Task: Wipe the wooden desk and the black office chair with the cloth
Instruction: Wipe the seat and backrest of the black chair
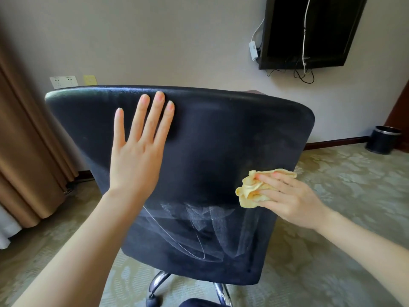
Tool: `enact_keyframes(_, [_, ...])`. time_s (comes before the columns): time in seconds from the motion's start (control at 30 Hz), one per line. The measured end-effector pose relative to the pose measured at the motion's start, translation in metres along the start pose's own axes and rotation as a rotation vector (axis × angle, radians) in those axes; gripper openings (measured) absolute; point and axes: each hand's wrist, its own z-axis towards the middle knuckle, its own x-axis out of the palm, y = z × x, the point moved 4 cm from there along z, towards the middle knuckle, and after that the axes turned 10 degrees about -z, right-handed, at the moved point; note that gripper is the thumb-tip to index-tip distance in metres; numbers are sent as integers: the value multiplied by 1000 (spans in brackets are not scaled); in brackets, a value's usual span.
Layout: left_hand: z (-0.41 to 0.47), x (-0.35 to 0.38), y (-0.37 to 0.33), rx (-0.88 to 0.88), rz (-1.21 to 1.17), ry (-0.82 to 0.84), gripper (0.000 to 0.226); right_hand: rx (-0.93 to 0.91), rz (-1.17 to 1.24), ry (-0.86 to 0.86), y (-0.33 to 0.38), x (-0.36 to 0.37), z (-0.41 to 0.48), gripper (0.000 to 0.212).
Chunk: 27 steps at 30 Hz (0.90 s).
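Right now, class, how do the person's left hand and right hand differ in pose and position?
The left hand lies flat, fingers straight and spread; the right hand holds a bunched yellow cloth. The left hand sits high on the black chair, near its top edge; the right hand is lower, at its right side. Both rest against the chair's back.

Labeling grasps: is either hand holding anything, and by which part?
Right hand holds the yellow cloth, fingers curled over its bunched folds, against the black office chair backrest. Left hand holds nothing; it rests flat on the backrest.
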Motion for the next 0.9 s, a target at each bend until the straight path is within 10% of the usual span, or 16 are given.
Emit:
enact_keyframes(0.53, [-6,4,2,-108,-80,-82,107,244,-246,-445,-51,-61,95,29])
enact_keyframes(0.9, [-13,18,-48,-24,-243,-58,107,337,-132,-241,25,-5,56,12])
